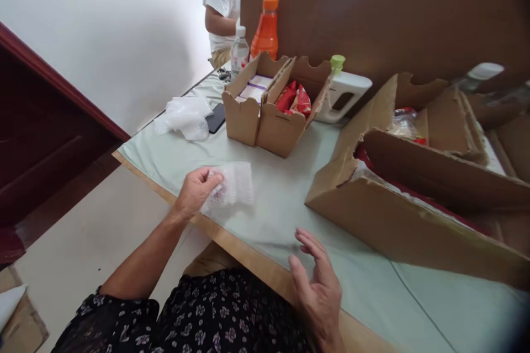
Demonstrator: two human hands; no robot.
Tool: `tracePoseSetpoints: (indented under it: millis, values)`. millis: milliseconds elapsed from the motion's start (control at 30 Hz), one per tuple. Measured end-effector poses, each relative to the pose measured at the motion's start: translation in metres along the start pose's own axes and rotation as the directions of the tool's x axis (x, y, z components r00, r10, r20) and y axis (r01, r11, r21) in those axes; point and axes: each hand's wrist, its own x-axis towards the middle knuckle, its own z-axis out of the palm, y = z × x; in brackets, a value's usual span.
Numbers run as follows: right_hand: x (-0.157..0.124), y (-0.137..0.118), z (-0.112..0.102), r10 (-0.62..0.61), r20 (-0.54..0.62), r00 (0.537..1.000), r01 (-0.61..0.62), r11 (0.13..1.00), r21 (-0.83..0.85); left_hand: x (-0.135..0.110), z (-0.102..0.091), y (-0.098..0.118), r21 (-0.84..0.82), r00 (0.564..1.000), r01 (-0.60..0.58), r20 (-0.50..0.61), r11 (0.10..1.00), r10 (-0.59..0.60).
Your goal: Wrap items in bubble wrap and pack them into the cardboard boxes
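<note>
My left hand (pixel 197 193) pinches a small clear bubble-wrap bag (pixel 238 183) just over the front left edge of the table. Thumb and fingers are closed on the bag's left end; whether anything is inside it I cannot make out. My right hand (pixel 317 287) hovers at the table's front edge with fingers apart and nothing in it. Beyond my left hand lies a loose pile of bubble-wrap bags (pixel 186 116), touching a dark phone (pixel 216 118).
Two narrow cardboard boxes hold white-and-purple packs (pixel 254 88) and red packets (pixel 293 98). Behind stand an orange bottle (pixel 265 30), a clear bottle (pixel 239 52) and a white jug (pixel 351 91). A large cardboard box (pixel 397 226) fills the right. Another person (pixel 222 5) is at the far end.
</note>
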Motion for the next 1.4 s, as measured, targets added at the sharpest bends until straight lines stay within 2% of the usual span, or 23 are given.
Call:
tracePoseSetpoints:
  millis: [33, 100, 200, 267, 333, 400, 467, 533, 600, 733, 833, 933, 1000, 1067, 1167, 1233, 1300, 1400]
  values:
    - [0.0, -0.007, 0.001, -0.07, 0.033, 0.997, 0.069, 0.998, 0.006, -0.01, 0.013, -0.003, -0.093, 0.994, 0.071, 0.085, 0.993, -0.063]
    - [0.002, -0.019, 0.003, -0.168, 0.099, 0.981, 0.17, 0.985, -0.015, -0.027, 0.036, -0.009, -0.212, 0.957, 0.227, 0.232, 0.951, -0.177]
    - [0.006, -0.024, 0.008, -0.126, 0.209, 0.97, 0.14, 0.989, -0.055, -0.047, 0.057, -0.016, -0.273, 0.858, 0.422, 0.429, 0.864, -0.283]
    - [0.008, -0.022, 0.012, -0.001, 0.249, 0.968, 0.011, 0.999, -0.037, -0.057, 0.062, -0.02, -0.262, 0.783, 0.499, 0.545, 0.826, -0.3]
    - [0.008, -0.017, 0.013, 0.168, 0.225, 0.96, -0.18, 0.983, 0.033, -0.062, 0.062, -0.022, -0.228, 0.707, 0.55, 0.638, 0.803, -0.304]
    - [0.006, -0.012, 0.01, 0.348, 0.137, 0.928, -0.366, 0.92, 0.14, -0.062, 0.056, -0.022, -0.189, 0.649, 0.578, 0.696, 0.794, -0.307]
    - [0.004, -0.006, 0.0, 0.483, 0.021, 0.875, -0.471, 0.844, 0.258, -0.056, 0.049, -0.02, -0.121, 0.616, 0.557, 0.724, 0.822, -0.311]
    - [0.001, -0.002, -0.015, 0.551, -0.091, 0.83, -0.488, 0.794, 0.362, -0.046, 0.043, -0.015, -0.016, 0.614, 0.463, 0.727, 0.886, -0.308]
    - [-0.003, 0.0, -0.029, 0.573, -0.171, 0.801, -0.46, 0.773, 0.437, -0.036, 0.04, -0.009, 0.078, 0.647, 0.318, 0.711, 0.945, -0.276]
    - [-0.007, 0.0, -0.046, 0.535, -0.27, 0.801, -0.393, 0.809, 0.438, -0.022, 0.049, -0.001, 0.164, 0.757, 0.054, 0.637, 0.985, -0.148]
    - [-0.008, 0.005, -0.052, 0.484, -0.355, 0.8, -0.361, 0.86, 0.361, -0.017, 0.064, -0.002, 0.198, 0.793, -0.098, 0.608, 0.975, -0.044]
    - [-0.011, 0.02, -0.058, 0.433, -0.41, 0.803, -0.382, 0.901, 0.205, -0.012, 0.084, -0.008, 0.27, 0.793, -0.258, 0.608, 0.928, 0.044]
    - [-0.015, 0.032, -0.064, 0.398, -0.388, 0.831, -0.422, 0.906, 0.026, -0.01, 0.096, -0.016, 0.388, 0.811, -0.392, 0.574, 0.834, 0.113]
    - [-0.02, 0.044, -0.071, 0.343, -0.334, 0.878, -0.416, 0.892, -0.178, -0.01, 0.103, -0.024, 0.486, 0.814, -0.523, 0.529, 0.7, 0.241]
    - [-0.027, 0.051, -0.082, 0.213, -0.309, 0.927, -0.328, 0.861, -0.39, -0.021, 0.103, -0.031, 0.524, 0.741, -0.671, 0.485, 0.525, 0.464]
    - [-0.025, 0.047, -0.083, 0.139, -0.3, 0.944, -0.267, 0.854, -0.446, -0.036, 0.1, -0.031, 0.506, 0.678, -0.734, 0.502, 0.453, 0.538]
    - [-0.016, 0.037, -0.075, 0.068, -0.227, 0.972, -0.17, 0.869, -0.466, -0.052, 0.101, -0.028, 0.464, 0.613, -0.79, 0.573, 0.401, 0.544]
    - [0.005, 0.022, -0.046, -0.037, 0.006, 0.999, 0.035, 0.874, -0.484, -0.069, 0.11, -0.028, 0.399, 0.51, -0.859, 0.72, 0.322, 0.47]
